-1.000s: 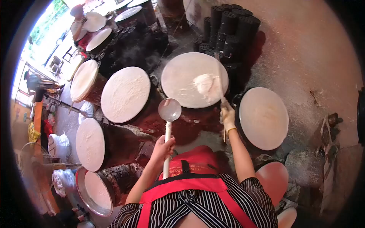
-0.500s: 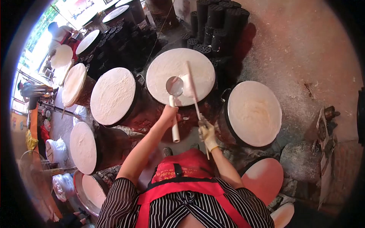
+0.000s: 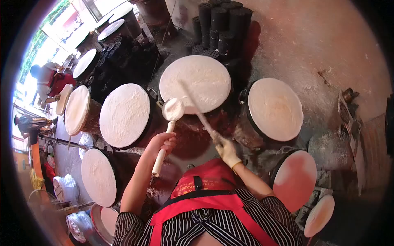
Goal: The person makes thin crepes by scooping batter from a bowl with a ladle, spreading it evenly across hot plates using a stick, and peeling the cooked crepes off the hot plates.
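Note:
My bare left hand [image 3: 163, 143] is closed around the pale handle of a ladle [image 3: 158, 164]. White batter [image 3: 174, 108] fills its round bowl, which is over the near left edge of the middle round griddle [image 3: 209, 78]. A thin, pale, uneven layer covers that griddle. In a light-coloured glove, my right hand [image 3: 225, 150] grips a long wooden stick [image 3: 200, 115]. Blurred by motion, the stick slants forward and left, its far end above the griddle; whether it touches the layer I cannot tell.
More coated round griddles stand around me, such as one to the left [image 3: 125, 117] and one to the right [image 3: 276, 110]. Black perforated coal cylinders [image 3: 221, 24] are stacked behind. At far left a person in a red apron [image 3: 57, 80] works by other griddles.
My left hand has drawn the ladle back and left, from over the griddle's middle to its near edge. The stick's far end has swung left. My view has shifted slightly.

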A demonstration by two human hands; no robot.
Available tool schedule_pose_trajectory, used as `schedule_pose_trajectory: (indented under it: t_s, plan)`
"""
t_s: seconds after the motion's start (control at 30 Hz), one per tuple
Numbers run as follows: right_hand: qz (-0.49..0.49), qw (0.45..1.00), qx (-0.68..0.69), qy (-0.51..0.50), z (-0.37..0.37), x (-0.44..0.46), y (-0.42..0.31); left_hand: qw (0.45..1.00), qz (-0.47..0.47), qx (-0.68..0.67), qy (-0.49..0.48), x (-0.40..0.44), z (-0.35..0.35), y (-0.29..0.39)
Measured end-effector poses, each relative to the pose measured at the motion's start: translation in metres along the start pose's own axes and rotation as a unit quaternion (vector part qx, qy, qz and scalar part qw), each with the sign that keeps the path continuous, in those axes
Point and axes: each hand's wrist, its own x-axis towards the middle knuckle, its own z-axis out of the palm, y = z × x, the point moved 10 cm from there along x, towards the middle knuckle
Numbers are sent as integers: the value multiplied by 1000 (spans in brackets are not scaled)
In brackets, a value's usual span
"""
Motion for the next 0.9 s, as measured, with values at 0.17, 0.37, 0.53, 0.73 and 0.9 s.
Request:
schedule_pose_trajectory:
  t_s: [0.17,0.37,0.53,0.73,0.9]
  plan:
    - [29,982,-96,160,-38,-27,28,994,28,89,65,-23,-63,-17]
    - [74,951,-301,2,38,-116,50,983,97,126,94,-32,-75,-6]
    - [92,935,-272,207,-68,-74,-19,992,74,98,27,-29,-32,-28]
    - [-9,780,-605,156,-187,37,-18,998,64,7,1,3,53,-70]
    - [7,763,-642,73,-228,54,-15,996,52,-74,4,33,119,-103]
